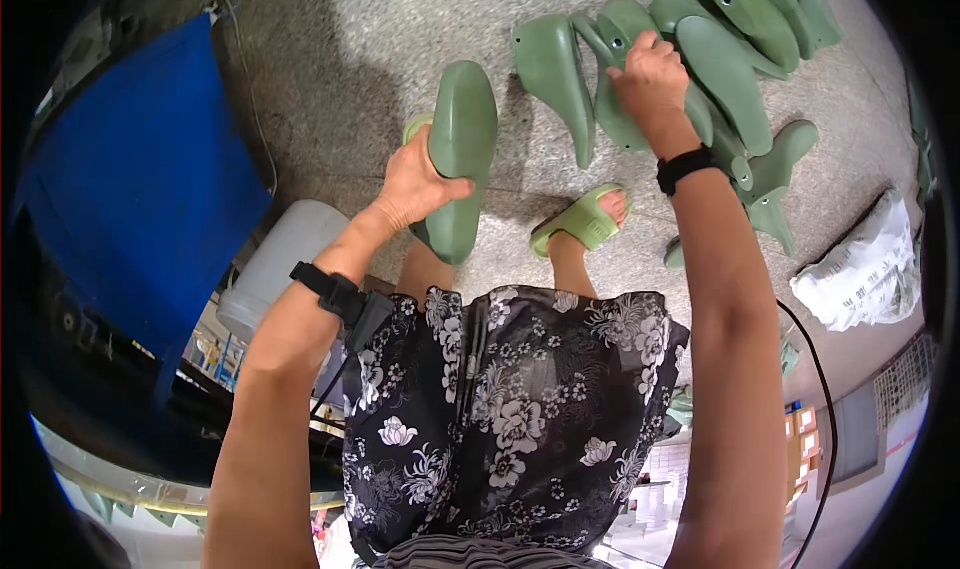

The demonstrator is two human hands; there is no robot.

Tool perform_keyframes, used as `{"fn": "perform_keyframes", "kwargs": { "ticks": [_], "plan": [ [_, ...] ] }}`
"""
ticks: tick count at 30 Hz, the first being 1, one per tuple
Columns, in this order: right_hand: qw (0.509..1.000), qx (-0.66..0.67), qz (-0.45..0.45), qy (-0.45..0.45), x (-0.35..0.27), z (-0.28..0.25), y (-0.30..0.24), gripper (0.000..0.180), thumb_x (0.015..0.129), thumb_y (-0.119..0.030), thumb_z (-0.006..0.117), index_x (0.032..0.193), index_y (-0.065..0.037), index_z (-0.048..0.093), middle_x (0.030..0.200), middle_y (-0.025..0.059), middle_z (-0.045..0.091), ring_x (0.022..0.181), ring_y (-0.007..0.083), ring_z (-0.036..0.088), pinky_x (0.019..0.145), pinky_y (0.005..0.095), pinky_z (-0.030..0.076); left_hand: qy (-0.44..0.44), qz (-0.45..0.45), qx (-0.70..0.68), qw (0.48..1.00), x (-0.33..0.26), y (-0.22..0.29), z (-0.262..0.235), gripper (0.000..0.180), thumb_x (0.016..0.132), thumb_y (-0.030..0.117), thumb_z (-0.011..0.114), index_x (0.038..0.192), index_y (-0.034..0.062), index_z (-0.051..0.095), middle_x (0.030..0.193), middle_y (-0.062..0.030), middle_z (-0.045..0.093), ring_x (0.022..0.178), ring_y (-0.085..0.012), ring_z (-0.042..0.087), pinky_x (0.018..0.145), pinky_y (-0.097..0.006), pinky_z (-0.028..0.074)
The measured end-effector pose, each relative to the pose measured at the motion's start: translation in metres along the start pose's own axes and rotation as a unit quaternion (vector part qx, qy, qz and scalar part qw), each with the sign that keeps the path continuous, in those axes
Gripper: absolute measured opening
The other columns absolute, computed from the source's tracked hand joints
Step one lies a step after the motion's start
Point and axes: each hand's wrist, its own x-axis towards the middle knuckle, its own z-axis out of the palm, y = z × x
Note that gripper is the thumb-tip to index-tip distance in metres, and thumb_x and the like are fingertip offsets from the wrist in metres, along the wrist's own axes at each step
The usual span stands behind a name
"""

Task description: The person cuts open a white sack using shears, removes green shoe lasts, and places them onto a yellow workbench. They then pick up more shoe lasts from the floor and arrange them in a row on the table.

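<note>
My left hand (415, 181) is wrapped round a green shoe last (468, 134), thumb across its upper face, and holds it lengthwise above the floor. My right hand (652, 81) reaches forward to a group of green shoe lasts lying on the floor. Its fingers are curled over the edge of one green last (622, 119), which still lies among the others; the fingertips are partly hidden. Just left of that hand lies another last (556, 69), toe toward me. On its other side, a long last (725, 79) rests against several more.
A white plastic bag (865, 269) lies at the right, beyond a few loose lasts (783, 174). Blue sheeting (140, 189) and a pale bucket (285, 264) stand at the left. My foot in a green slipper (590, 221) is on the speckled floor (340, 99). A black cable (828, 399) hangs at right.
</note>
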Motion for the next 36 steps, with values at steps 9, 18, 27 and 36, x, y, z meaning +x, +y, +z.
{"fn": "perform_keyframes", "kwargs": {
  "ticks": [9,18,27,36],
  "plan": [
    [0.984,0.042,-0.015,-0.173,0.013,-0.004,0.007,0.039,0.08,-0.029,0.061,0.099,0.001,0.045,0.092,0.0197,0.062,0.089,0.0353,0.061,0.077,0.042,0.051,0.001,-0.009,-0.079,0.997,-0.076,0.001,-0.038,0.068,0.055,0.021,0.072,0.115,0.0012,0.047,0.099,-0.017,0.061,0.094,-0.0327,0.059,0.085,-0.039,0.046],
    [0.997,0.015,-0.022,-0.07,0.011,-0.012,0.001,0.041,0.074,-0.029,0.067,0.095,0.0,0.046,0.087,0.0209,0.062,0.081,0.038,0.062,0.072,0.0442,0.051,0.017,-0.06,-0.205,0.977,-0.118,-0.016,-0.058,0.06,0.056,0.013,0.072,0.11,0.0006,0.049,0.095,-0.0124,0.061,0.087,-0.0233,0.06,0.08,-0.034,0.047],
    [0.967,0.154,-0.129,-0.155,-0.109,-0.152,0.032,0.037,0.071,-0.021,0.071,0.093,-0.003,0.047,0.079,0.0228,0.06,0.075,0.0416,0.058,0.066,0.0467,0.047,-0.008,-0.061,-0.33,0.942,-0.219,0.039,-0.123,0.052,0.055,0.02,0.068,0.101,-0.0028,0.055,0.09,-0.0084,0.06,0.082,-0.0174,0.056,0.076,-0.03,0.046],
    [0.872,0.266,-0.353,-0.211,-0.248,-0.375,-0.02,0.034,0.064,-0.009,0.07,0.091,-0.001,0.052,0.087,0.0198,0.058,0.086,0.0393,0.055,0.072,0.0442,0.045,0.009,-0.065,-0.557,0.828,-0.411,0.1,-0.171,0.055,0.063,0.027,0.064,0.106,-0.0045,0.055,0.091,-0.0111,0.061,0.08,-0.0173,0.059,0.07,-0.03,0.048]
  ]
}}
